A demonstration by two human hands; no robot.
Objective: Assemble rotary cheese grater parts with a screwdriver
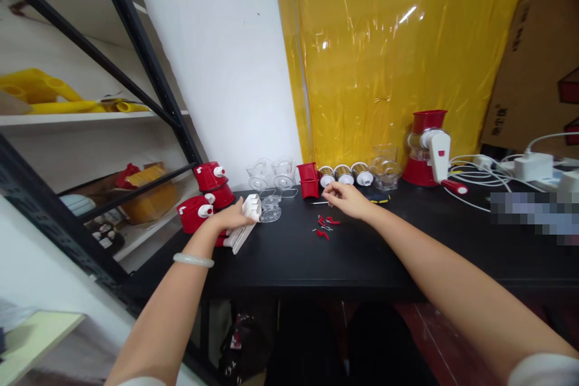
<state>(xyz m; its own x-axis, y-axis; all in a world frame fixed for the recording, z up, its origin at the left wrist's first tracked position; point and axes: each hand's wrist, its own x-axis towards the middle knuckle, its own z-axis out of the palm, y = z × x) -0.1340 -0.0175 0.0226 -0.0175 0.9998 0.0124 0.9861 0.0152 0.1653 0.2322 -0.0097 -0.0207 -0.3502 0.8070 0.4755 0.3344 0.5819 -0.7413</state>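
Note:
My left hand (230, 215) is closed around white ridged plastic pieces (251, 208) at the left of the black table. Below it lies a long white crank arm (243, 237) with a red handle, beside stacked red housings (195, 213). My right hand (346, 199) has its fingers bent together in a pinch over the table; whatever is between them is hidden. A thin metal shaft (319, 202) shows left of these fingertips, and a black-and-yellow handle (379, 198) shows behind the wrist. Small red clips with metal pins (323, 228) lie in front of the right hand.
Clear plastic parts (270, 210), a red hopper (308, 180) and three metal drum cutters (344, 175) line the back. An assembled red-and-white rotary grater (425, 151) stands at right near white cables (474, 175). A black-framed shelf (154, 72) is at left.

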